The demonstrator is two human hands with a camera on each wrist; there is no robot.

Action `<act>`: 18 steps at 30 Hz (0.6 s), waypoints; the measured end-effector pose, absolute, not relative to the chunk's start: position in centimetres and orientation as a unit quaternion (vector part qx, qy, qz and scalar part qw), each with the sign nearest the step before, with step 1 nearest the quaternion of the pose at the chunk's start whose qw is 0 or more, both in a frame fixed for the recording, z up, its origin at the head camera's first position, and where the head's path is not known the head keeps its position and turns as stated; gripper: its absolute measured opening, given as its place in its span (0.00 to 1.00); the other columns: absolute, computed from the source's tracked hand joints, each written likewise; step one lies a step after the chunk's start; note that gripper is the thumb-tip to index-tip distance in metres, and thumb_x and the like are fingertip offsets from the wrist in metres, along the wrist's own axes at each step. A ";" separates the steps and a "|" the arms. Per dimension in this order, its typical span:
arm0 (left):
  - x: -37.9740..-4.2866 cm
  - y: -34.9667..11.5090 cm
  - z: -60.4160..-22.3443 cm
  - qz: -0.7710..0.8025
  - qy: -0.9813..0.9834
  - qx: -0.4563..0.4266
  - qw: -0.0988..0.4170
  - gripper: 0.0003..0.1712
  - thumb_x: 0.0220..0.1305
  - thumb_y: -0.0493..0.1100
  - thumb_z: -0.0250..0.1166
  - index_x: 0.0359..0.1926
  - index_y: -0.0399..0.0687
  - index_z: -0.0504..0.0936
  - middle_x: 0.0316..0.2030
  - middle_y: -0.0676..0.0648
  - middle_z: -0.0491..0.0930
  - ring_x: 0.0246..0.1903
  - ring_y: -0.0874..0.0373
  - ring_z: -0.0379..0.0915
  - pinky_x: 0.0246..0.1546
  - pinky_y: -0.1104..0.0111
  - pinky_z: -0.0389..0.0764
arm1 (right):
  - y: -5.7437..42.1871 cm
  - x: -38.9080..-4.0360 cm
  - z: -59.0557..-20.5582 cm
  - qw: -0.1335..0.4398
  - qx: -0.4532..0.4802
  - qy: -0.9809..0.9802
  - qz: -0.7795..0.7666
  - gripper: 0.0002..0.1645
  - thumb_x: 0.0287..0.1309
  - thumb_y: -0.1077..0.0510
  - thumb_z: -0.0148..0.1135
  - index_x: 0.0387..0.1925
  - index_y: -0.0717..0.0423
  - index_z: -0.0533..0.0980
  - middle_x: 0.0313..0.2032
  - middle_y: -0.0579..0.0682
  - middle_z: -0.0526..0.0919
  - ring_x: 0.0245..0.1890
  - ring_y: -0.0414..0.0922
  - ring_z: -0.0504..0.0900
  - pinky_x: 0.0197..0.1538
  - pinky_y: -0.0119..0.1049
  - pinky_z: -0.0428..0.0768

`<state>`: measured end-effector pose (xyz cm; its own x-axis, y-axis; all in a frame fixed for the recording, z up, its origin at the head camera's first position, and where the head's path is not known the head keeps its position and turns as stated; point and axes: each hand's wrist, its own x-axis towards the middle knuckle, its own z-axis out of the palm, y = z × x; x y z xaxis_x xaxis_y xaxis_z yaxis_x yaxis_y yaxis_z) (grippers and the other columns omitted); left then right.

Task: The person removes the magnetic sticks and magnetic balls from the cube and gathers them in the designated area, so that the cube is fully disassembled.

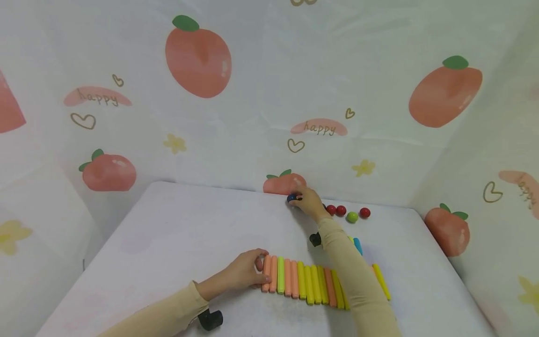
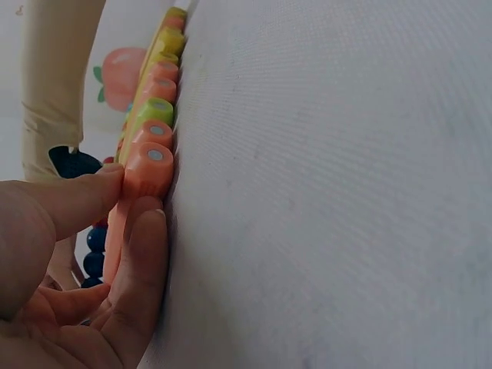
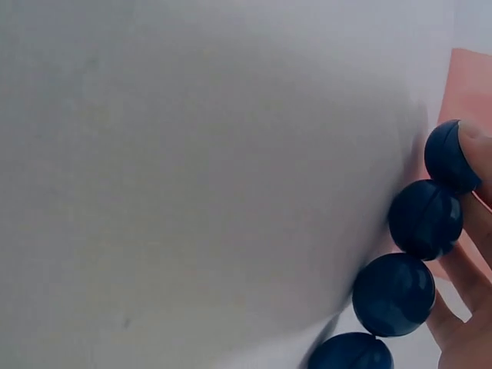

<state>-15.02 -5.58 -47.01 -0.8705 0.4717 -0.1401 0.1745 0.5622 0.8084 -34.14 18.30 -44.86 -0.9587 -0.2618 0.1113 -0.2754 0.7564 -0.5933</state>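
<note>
My left hand (image 1: 244, 270) grips the leftmost orange magnetic stick (image 2: 147, 171), its thumb and fingers on either side. That stick ends a side-by-side row of orange, lime (image 1: 280, 276) and yellow sticks (image 1: 310, 284); several show a small metal dot in the end. Farther back, my right hand (image 1: 310, 203) pinches a dark blue ball (image 3: 446, 157) at the end of a touching line of blue balls (image 3: 393, 294). In the head view the hand and forearm hide most of that line, and the right sleeve covers part of the stick row.
Red balls (image 1: 341, 210) and a green ball (image 1: 352, 217) lie right of the right hand at the table's back. A blue stick (image 1: 357, 246) shows beyond the right sleeve. A white cloth printed with fruit hangs behind the white table (image 1: 189, 224).
</note>
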 end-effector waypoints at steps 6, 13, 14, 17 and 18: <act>-14.8 -5.4 -47.1 0.441 0.858 0.189 0.183 0.42 0.54 0.44 0.76 0.65 0.32 0.68 0.34 0.50 0.74 0.21 0.65 0.74 0.21 0.75 0.72 | 18.5 -33.8 -44.9 -0.003 0.133 -0.943 0.306 0.27 0.62 0.55 0.67 0.60 0.57 0.75 0.58 0.57 0.81 0.59 0.54 0.78 0.65 0.51 0.74; -15.0 -5.6 -46.8 0.449 0.850 0.185 0.205 0.43 0.56 0.45 0.75 0.66 0.33 0.66 0.36 0.50 0.76 0.24 0.64 0.76 0.24 0.74 0.75 | 18.8 -33.7 -44.9 0.002 0.140 -0.944 0.298 0.24 0.61 0.55 0.68 0.57 0.57 0.77 0.54 0.57 0.83 0.59 0.55 0.78 0.66 0.52 0.72; -15.1 -5.7 -46.7 0.448 0.850 0.184 0.209 0.43 0.56 0.45 0.75 0.67 0.33 0.66 0.37 0.50 0.76 0.24 0.64 0.77 0.24 0.74 0.75 | 18.8 -33.7 -44.8 0.004 0.143 -0.943 0.299 0.24 0.61 0.55 0.68 0.57 0.58 0.77 0.54 0.57 0.83 0.59 0.55 0.78 0.66 0.52 0.73; -15.5 -6.5 -46.4 0.449 0.849 0.178 0.216 0.42 0.58 0.45 0.73 0.68 0.36 0.64 0.39 0.49 0.76 0.26 0.63 0.79 0.26 0.72 0.77 | 19.0 -33.7 -44.6 0.009 0.152 -0.943 0.297 0.24 0.61 0.55 0.67 0.57 0.59 0.77 0.54 0.58 0.83 0.60 0.56 0.77 0.67 0.53 0.71; -15.8 -7.0 -46.2 0.449 0.849 0.176 0.215 0.42 0.59 0.46 0.72 0.68 0.36 0.64 0.39 0.49 0.77 0.27 0.63 0.79 0.27 0.72 0.77 | 19.1 -33.6 -44.4 0.012 0.155 -0.942 0.296 0.25 0.61 0.54 0.67 0.58 0.58 0.77 0.55 0.58 0.83 0.61 0.56 0.76 0.68 0.53 0.70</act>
<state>-15.76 -6.96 -46.23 -0.8460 0.4913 -0.2070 0.1059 0.5354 0.8379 -33.61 19.14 -44.40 -0.9518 -0.2848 0.1136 -0.2986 0.7769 -0.5543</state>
